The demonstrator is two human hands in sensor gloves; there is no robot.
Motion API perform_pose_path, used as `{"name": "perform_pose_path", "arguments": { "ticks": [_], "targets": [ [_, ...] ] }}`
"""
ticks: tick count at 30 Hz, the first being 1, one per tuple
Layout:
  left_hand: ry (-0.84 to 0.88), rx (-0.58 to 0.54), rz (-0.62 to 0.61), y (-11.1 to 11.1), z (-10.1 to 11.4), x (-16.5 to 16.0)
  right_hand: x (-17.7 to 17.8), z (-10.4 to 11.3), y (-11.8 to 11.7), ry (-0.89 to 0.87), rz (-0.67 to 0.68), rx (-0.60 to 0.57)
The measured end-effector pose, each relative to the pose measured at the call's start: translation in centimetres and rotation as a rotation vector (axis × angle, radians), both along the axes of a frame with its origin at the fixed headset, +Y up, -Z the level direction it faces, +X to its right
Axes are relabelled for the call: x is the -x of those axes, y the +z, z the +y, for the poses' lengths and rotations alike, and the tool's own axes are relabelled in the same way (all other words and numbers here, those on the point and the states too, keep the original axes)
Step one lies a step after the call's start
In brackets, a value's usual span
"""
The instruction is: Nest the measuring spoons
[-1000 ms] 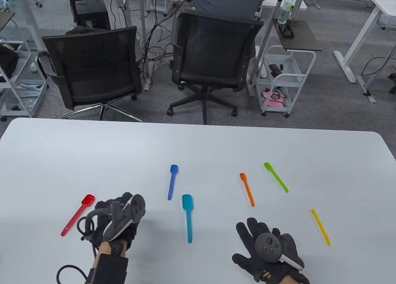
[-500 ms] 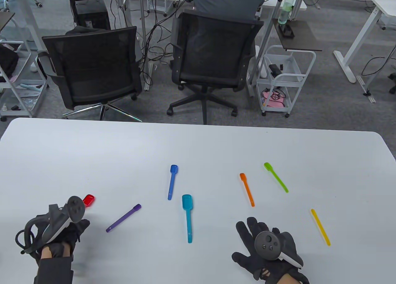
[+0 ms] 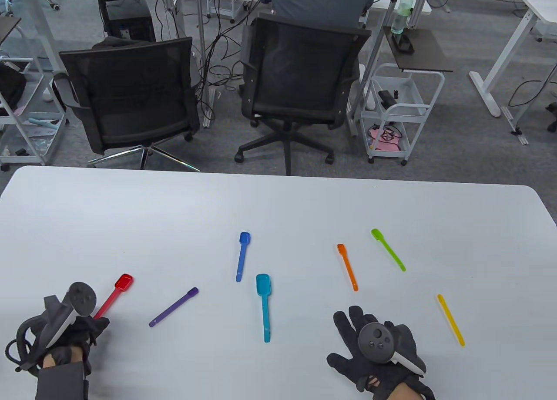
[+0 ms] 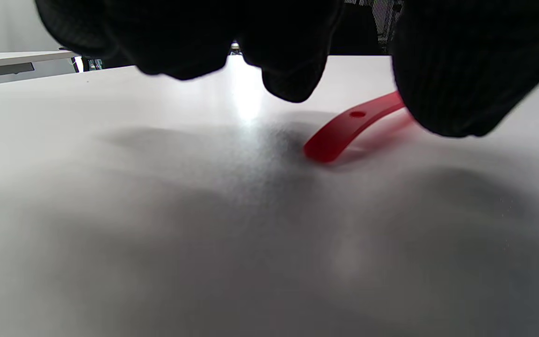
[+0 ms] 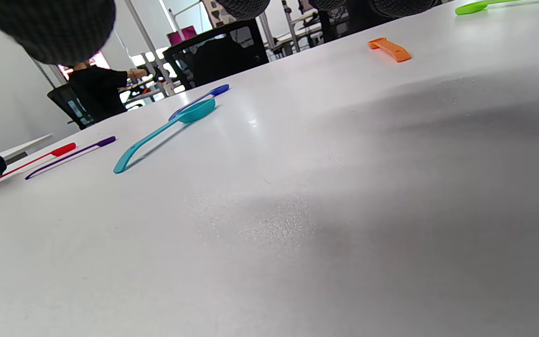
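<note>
Seven coloured plastic measuring spoons lie apart on the white tabletop.
The left hand covers the red plastic spoon's handle end; its grip cannot be told. Rightward lie purple, blue, teal, orange, green and yellow spoons; the right hand rests flat, fingers spread, holding nothing.
</note>
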State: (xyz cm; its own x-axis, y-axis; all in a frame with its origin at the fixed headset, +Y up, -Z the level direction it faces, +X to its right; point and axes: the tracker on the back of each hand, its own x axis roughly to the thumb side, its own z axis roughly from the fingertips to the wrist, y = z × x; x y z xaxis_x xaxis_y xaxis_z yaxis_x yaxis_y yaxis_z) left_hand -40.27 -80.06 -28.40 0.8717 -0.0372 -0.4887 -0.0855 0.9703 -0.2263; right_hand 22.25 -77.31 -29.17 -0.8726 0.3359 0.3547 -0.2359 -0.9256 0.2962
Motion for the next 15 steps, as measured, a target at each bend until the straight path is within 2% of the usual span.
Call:
{"name": "perform_pose_path", "arguments": {
  "ticks": [5, 15],
  "targets": [
    [0.021, -0.003, 0.026, -0.03, -0.81, 0.45, 0.00, -0.03, -0.12, 0.003, -0.004, 0.004],
    [0.016, -0.013, 0.025, 0.04, -0.95, 0.26, -0.06, -0.11, -0.21, 0.001, -0.004, 0.019]
  ]
}}
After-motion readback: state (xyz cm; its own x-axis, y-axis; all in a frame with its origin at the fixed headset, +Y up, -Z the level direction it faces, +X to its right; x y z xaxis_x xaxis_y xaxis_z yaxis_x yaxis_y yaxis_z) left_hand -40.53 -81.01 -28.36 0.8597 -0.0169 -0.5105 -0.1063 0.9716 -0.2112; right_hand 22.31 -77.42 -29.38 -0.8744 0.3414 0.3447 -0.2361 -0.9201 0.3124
